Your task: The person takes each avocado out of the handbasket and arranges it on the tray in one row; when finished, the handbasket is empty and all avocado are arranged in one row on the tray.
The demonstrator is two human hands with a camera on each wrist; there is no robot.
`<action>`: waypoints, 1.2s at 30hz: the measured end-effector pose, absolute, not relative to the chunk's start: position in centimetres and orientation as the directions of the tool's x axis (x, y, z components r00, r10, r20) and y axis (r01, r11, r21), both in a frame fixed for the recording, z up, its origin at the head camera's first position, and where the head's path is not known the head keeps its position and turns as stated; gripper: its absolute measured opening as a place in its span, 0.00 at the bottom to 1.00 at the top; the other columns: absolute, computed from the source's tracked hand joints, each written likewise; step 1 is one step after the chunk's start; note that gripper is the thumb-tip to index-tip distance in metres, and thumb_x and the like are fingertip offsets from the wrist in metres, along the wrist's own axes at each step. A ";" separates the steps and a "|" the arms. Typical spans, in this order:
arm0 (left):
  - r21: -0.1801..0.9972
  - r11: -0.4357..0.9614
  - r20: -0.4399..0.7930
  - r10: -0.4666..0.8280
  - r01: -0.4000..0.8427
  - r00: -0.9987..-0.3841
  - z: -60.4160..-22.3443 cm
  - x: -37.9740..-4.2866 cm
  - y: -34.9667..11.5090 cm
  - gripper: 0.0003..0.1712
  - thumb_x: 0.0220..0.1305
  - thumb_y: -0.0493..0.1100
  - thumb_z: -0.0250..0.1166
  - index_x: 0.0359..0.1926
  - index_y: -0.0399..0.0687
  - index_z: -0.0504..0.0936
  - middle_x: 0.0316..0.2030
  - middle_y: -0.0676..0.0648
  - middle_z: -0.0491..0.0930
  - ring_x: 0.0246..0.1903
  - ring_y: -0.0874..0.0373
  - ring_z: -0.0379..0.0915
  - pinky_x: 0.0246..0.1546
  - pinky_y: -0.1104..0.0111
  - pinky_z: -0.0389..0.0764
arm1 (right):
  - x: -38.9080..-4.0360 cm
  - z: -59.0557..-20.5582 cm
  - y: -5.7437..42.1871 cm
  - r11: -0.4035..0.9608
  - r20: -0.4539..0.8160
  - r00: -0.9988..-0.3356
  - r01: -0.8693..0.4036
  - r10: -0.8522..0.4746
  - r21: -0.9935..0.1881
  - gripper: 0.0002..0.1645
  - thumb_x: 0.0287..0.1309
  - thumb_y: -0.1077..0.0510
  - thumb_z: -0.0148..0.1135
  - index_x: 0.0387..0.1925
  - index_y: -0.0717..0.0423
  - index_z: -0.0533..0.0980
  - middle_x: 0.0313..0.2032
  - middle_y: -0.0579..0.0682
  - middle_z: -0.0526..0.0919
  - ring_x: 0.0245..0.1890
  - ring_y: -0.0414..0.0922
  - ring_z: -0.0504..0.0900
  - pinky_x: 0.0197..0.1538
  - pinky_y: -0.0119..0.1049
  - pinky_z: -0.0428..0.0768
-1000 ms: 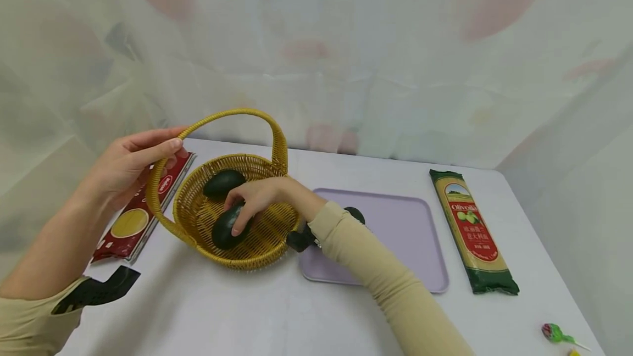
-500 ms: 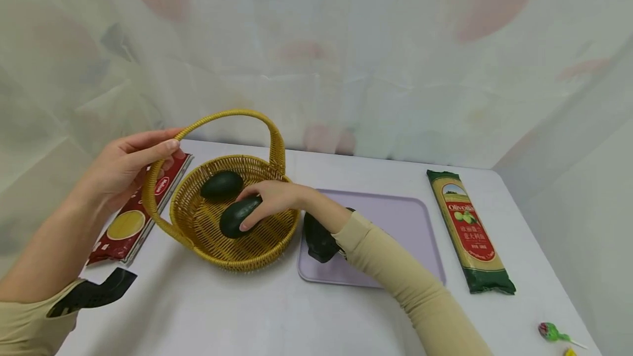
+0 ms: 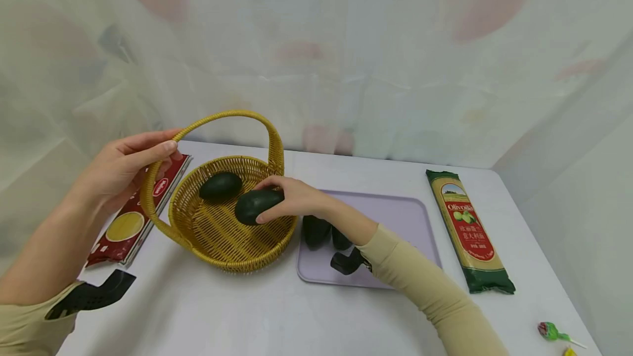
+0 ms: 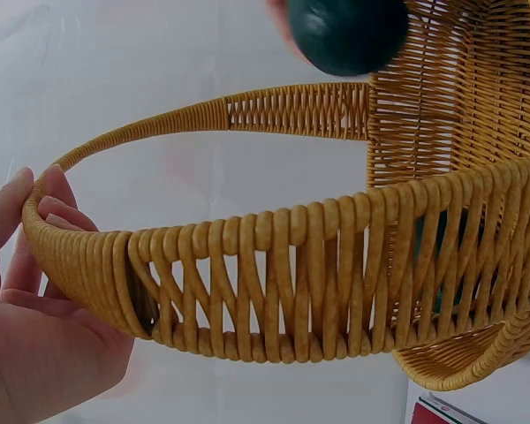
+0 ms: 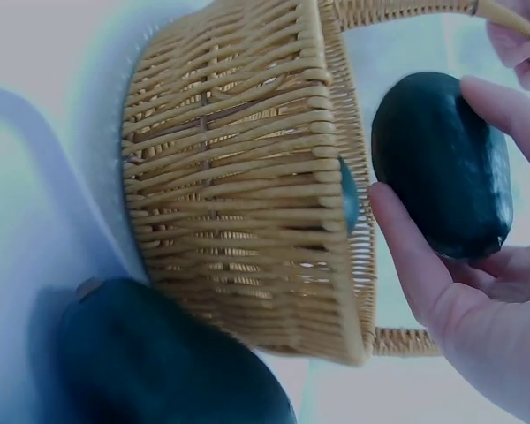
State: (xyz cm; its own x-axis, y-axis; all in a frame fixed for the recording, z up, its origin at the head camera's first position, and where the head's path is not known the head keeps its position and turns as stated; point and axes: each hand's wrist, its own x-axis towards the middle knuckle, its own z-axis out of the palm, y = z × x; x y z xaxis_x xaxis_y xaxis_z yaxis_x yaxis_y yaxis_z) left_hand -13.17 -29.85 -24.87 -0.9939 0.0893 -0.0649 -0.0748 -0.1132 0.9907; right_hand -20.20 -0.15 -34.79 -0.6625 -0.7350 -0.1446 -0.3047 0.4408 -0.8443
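Four dark green avocados (image 3: 221, 187) show: one in the single wicker basket (image 3: 237, 265), one in the right hand (image 3: 296, 200), two on the single lilac tray (image 3: 390, 218). There are two hands (image 3: 123, 166), two food packets (image 3: 471, 232), two black wrist devices (image 3: 93, 296), one lollipop (image 3: 550, 331) and one yellow thing (image 3: 570, 352).

Desk (image 3: 247, 312): white top. Red packet (image 3: 123, 224): yellow disc printed on front, laid slantwise at left, far end partly hidden. Pasta packet (image 3: 470, 231): green ends, red "Olivoila" label with green fruit, flat at right. Lollipop (image 3: 547, 331): red-and-green wrapper, pale stick, near right edge. Yellow item (image 3: 570, 352): beside lollipop, mostly cut off. Sheet (image 3: 316, 43): pale, pink blotches, hung behind.
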 end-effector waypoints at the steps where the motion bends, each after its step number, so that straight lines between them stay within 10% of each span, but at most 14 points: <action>1: 0.989 -0.131 -0.055 0.106 -0.069 -0.993 -24.9 -13.2 -29.9 0.15 0.70 0.35 0.58 0.50 0.53 0.87 0.33 0.48 0.84 0.33 0.59 0.75 0.33 0.75 0.79 | -20.1 -34.7 0.3 0.436 -0.147 -0.675 -0.282 -0.723 -0.854 0.38 0.44 0.42 0.77 0.58 0.35 0.72 0.52 0.37 0.75 0.50 0.40 0.75 0.53 0.39 0.73; 15: 0.984 -0.168 -0.042 0.129 -0.063 -0.991 -25.2 -13.2 -30.1 0.15 0.71 0.35 0.57 0.50 0.51 0.86 0.32 0.48 0.84 0.31 0.58 0.73 0.30 0.74 0.78 | -18.0 -33.9 6.3 0.176 -0.232 -0.795 0.160 -0.560 -0.971 0.37 0.49 0.59 0.73 0.62 0.53 0.70 0.54 0.54 0.76 0.51 0.47 0.79 0.52 0.40 0.79; 36: 0.979 -0.196 -0.031 0.146 -0.060 -0.989 -25.3 -13.4 -30.0 0.16 0.71 0.33 0.56 0.50 0.49 0.86 0.32 0.47 0.83 0.29 0.58 0.74 0.30 0.74 0.78 | -15.0 -36.7 15.3 -0.030 -0.359 -0.879 0.386 -0.313 -0.922 0.41 0.57 0.61 0.63 0.70 0.65 0.59 0.63 0.61 0.67 0.55 0.46 0.73 0.64 0.41 0.66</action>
State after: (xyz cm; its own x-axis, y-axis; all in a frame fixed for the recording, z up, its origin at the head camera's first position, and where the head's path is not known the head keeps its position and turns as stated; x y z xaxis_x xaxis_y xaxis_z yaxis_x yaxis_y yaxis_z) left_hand -13.36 -30.04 -25.34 -0.9888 0.1458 -0.0314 -0.0600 -0.1965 0.9787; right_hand -14.98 15.28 -36.74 -0.8794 -0.3132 -0.3586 0.3865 -0.0297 -0.9218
